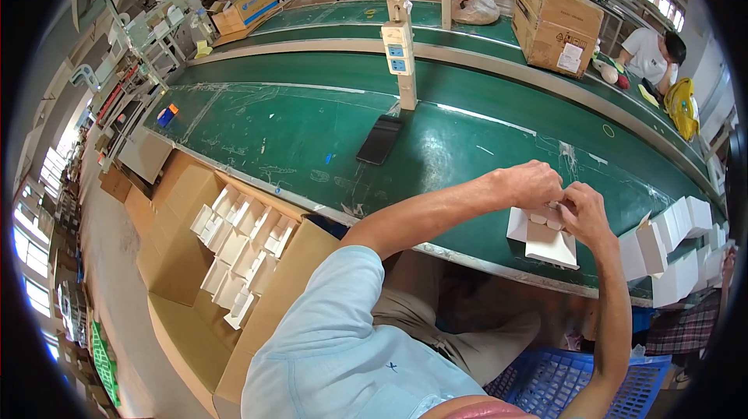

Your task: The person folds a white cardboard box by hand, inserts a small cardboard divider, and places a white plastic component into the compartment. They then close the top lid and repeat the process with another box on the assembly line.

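Observation:
Near the table's front edge lies a small white carton (552,246), partly folded, with flaps at its upper side. My left hand (531,184) is closed just above the carton's upper edge, its fingertips turned away from view. My right hand (584,213) pinches at the carton's upper right flap, close beside my left hand. Whether my left fingers hold a flap is hidden. More white folded cartons (658,244) stand in a row to the right of my right hand.
An open cardboard box (179,271) with white cartons inside stands at left. A black phone (380,139) lies on the green table (304,139) near a post (407,84). A blue crate (538,384) is below. Another person (647,53) sits at far right.

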Action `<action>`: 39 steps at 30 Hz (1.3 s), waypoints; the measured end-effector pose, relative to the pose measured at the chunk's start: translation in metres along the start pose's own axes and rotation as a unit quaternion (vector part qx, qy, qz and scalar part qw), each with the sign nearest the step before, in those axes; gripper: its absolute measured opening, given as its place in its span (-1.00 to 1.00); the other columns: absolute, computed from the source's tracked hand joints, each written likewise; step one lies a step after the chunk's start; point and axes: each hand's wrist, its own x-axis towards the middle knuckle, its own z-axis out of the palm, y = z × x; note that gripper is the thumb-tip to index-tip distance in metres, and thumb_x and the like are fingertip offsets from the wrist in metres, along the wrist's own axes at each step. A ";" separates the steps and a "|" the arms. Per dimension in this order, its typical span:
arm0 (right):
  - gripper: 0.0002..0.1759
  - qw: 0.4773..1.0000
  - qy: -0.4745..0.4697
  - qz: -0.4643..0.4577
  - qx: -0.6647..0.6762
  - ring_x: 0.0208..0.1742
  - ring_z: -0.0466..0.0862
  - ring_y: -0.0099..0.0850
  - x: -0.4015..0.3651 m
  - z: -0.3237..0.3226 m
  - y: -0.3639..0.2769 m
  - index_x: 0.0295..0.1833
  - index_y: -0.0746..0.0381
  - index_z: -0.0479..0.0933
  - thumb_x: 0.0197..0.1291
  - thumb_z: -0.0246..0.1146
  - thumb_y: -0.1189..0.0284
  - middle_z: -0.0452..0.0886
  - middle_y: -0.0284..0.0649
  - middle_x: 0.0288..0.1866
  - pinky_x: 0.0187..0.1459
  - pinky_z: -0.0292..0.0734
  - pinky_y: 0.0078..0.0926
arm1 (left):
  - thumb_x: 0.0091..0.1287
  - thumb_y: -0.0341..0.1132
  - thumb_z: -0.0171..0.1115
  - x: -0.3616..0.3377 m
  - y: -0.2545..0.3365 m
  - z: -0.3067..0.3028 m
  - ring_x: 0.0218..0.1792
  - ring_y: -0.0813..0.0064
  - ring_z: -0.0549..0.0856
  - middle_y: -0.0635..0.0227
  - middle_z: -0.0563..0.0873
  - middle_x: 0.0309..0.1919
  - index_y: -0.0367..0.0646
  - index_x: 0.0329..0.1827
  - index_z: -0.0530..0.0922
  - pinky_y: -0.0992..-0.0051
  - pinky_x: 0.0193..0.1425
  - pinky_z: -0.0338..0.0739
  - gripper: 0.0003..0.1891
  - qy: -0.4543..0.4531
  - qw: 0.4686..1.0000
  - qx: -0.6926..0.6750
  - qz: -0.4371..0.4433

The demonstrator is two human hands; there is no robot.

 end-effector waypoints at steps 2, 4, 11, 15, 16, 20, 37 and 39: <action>-0.91 1.000 -0.010 0.010 0.003 -0.09 0.72 0.01 0.000 -0.003 -0.002 -0.24 0.31 0.70 0.17 0.39 0.51 0.70 -0.04 -0.21 -0.02 0.63 -0.03 | 0.38 -0.29 0.44 0.000 -0.004 0.008 -0.07 -0.04 0.90 0.15 0.85 -0.10 -0.15 -0.16 0.84 0.05 0.07 0.84 -0.85 0.031 0.999 0.016 0.016; -0.88 1.000 -0.017 0.014 0.003 -0.12 0.71 0.04 0.002 -0.003 -0.001 -0.28 0.31 0.66 0.15 0.37 0.47 0.69 -0.01 -0.22 -0.05 0.62 -0.02 | 0.37 -0.28 0.43 -0.003 -0.013 0.012 -0.07 -0.02 0.90 0.14 0.85 -0.09 -0.13 -0.18 0.84 0.07 0.06 0.84 -0.86 0.043 0.999 0.006 0.022; -0.83 0.999 0.001 0.042 0.017 -0.09 0.76 0.11 -0.009 0.001 0.011 -0.30 0.33 0.71 0.06 0.35 0.43 0.75 0.03 -0.15 -0.02 0.68 -0.02 | 0.32 -0.35 0.43 -0.001 -0.007 0.022 -0.06 0.00 0.83 0.15 0.82 -0.11 -0.16 -0.23 0.80 0.06 0.03 0.75 -0.91 0.074 0.995 -0.070 -0.004; -0.83 0.998 0.016 0.032 0.046 -0.13 0.82 -0.04 -0.020 0.001 0.014 -0.24 0.38 0.74 0.16 0.35 0.48 0.82 -0.03 0.01 -0.06 0.73 -0.16 | 0.28 -0.39 0.43 -0.001 0.006 0.020 -0.06 0.03 0.83 0.18 0.83 -0.10 -0.17 -0.23 0.80 0.12 0.04 0.75 -0.92 0.113 0.986 -0.102 -0.068; -0.83 0.998 0.016 0.034 0.045 -0.13 0.82 -0.04 -0.023 0.000 0.014 -0.24 0.38 0.74 0.16 0.35 0.48 0.82 -0.03 0.01 -0.06 0.73 -0.16 | 0.28 -0.39 0.43 0.000 0.008 0.022 -0.06 0.03 0.83 0.18 0.83 -0.10 -0.17 -0.23 0.80 0.12 0.04 0.75 -0.92 0.113 0.986 -0.104 -0.065; -0.84 0.997 0.014 0.047 0.053 -0.14 0.84 -0.10 -0.023 0.000 0.012 -0.27 0.40 0.74 0.19 0.33 0.51 0.83 -0.05 0.04 -0.04 0.75 -0.21 | 0.26 -0.42 0.43 -0.002 0.010 0.028 -0.08 0.08 0.83 0.20 0.83 -0.12 -0.21 -0.25 0.79 0.17 0.02 0.75 -0.92 0.133 0.982 -0.106 -0.078; -0.84 0.995 0.046 0.079 -0.027 0.14 0.79 -0.08 -0.021 0.012 0.000 -0.22 0.37 0.77 0.29 0.34 0.50 0.80 -0.05 0.09 0.23 0.68 -0.15 | 0.32 -0.50 0.41 -0.006 0.001 0.036 -0.13 0.11 0.82 0.19 0.83 -0.17 -0.27 -0.20 0.78 0.19 -0.01 0.75 -0.94 0.168 0.970 -0.160 -0.076; -0.84 0.997 0.028 0.072 -0.026 0.10 0.80 -0.07 -0.018 0.012 0.003 -0.22 0.37 0.76 0.29 0.34 0.49 0.81 -0.08 0.05 0.20 0.70 -0.15 | 0.33 -0.51 0.41 -0.007 -0.001 0.035 -0.12 0.11 0.82 0.19 0.83 -0.16 -0.26 -0.18 0.77 0.19 -0.01 0.75 -0.94 0.147 0.977 -0.137 -0.065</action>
